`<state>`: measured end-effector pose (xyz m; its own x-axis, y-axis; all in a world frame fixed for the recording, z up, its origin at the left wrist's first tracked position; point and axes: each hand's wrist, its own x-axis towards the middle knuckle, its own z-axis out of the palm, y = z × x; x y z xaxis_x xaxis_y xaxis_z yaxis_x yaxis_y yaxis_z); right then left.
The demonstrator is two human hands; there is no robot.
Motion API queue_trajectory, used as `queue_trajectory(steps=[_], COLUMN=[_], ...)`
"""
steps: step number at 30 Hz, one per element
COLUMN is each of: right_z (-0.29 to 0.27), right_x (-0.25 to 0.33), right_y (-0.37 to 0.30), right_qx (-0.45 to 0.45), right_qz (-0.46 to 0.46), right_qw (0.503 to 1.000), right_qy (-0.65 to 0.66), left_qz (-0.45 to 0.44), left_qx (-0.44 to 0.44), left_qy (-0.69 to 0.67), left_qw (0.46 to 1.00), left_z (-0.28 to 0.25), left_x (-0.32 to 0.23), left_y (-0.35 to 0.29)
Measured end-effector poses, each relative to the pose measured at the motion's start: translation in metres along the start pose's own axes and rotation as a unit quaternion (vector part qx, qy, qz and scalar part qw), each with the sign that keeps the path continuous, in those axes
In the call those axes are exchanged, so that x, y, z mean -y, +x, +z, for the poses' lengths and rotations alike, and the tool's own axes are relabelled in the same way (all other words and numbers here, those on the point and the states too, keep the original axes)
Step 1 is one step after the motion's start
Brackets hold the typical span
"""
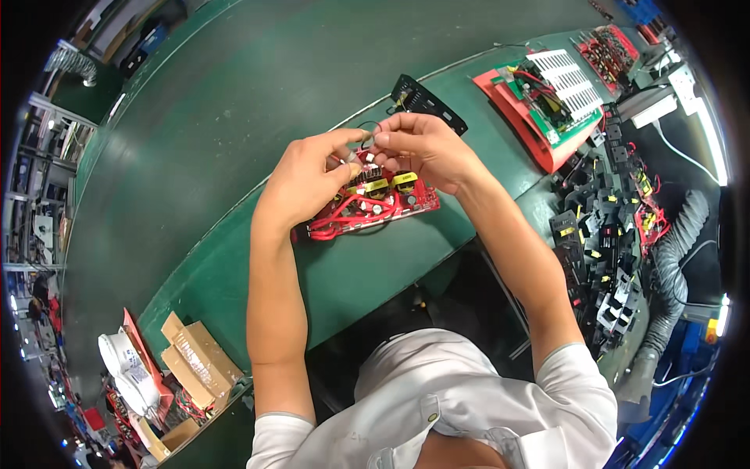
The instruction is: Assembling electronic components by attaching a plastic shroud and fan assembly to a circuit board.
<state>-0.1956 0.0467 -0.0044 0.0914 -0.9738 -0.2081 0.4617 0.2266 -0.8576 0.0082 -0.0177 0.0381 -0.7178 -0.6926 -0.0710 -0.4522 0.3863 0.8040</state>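
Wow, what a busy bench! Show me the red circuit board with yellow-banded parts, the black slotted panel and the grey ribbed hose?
Red circuit board [391,202]: head view, near its middle.
Black slotted panel [432,106]: head view, its broad face.
Grey ribbed hose [666,270]: head view, ridged side.

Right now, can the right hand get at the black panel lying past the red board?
Probably yes: the black panel lies just beyond the right hand, with nothing visible blocking it. Its fingers seem to be pinching a thin black wire, though, so they may need freeing first.
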Motion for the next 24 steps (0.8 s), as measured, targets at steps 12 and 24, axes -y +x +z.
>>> queue_trajectory(steps=[12,24], right_z=[0.005,-0.041], right_x=[-0.001,-0.002], right_y=[-0.006,0.0], right_qx=[-0.025,-0.01], right_qz=[-0.069,-0.067], right_qw=[0.989,0.986], right_qy=[-0.125,-0.155], left_qz=[0.013,0.133], left_qx=[-0.016,-0.177], left_qy=[-0.072,0.028], left_qw=[0.997,0.975], left_z=[0.012,0.039], left_x=[0.0,-0.003], left_y=[0.001,0.011])
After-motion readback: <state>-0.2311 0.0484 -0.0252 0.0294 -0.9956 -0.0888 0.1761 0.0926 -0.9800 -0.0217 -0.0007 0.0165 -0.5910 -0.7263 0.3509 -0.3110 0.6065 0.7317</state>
